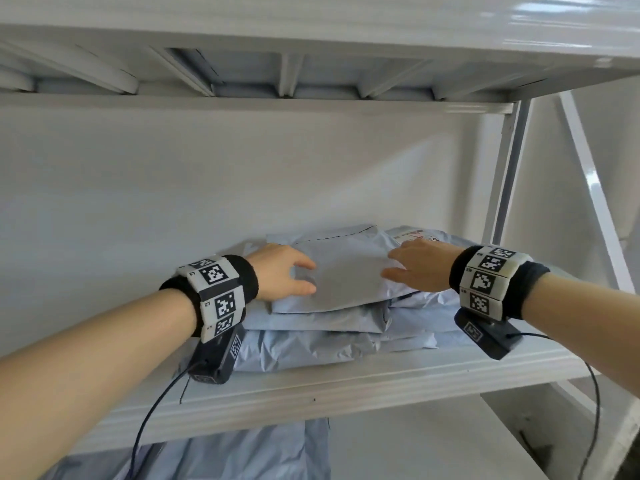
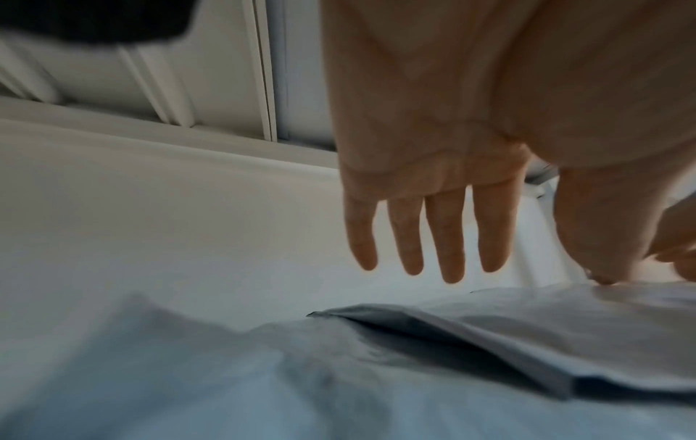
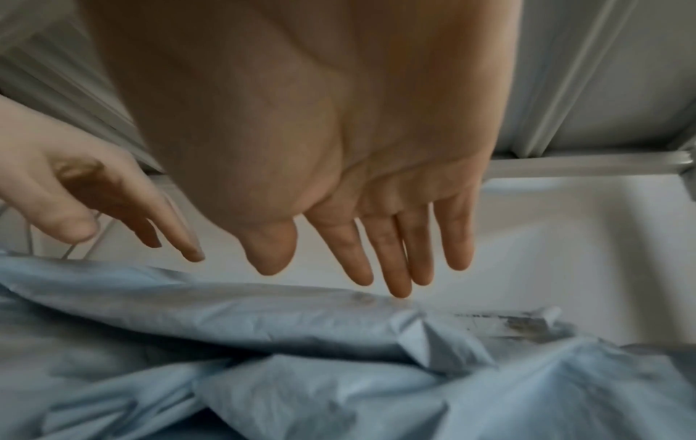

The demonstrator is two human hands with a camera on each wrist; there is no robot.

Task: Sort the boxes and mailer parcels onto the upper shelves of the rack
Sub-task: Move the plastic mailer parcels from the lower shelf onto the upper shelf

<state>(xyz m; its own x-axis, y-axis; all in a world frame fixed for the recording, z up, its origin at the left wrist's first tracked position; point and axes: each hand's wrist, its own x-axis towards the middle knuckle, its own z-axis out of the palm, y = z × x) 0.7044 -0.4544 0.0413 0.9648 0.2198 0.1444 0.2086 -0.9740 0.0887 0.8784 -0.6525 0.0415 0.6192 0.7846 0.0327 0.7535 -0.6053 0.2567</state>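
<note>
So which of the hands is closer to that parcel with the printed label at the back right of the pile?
The right. The right hand sits just in front of the labelled parcel; the left hand is across the top mailer, at its far left edge.

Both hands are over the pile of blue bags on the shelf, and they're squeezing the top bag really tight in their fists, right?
Not quite. Both hands are over the pile of blue bags on the shelf, but there are no fists. The left hand and right hand are open, with fingers straight above the top bag. Both wrist views show this.
</note>
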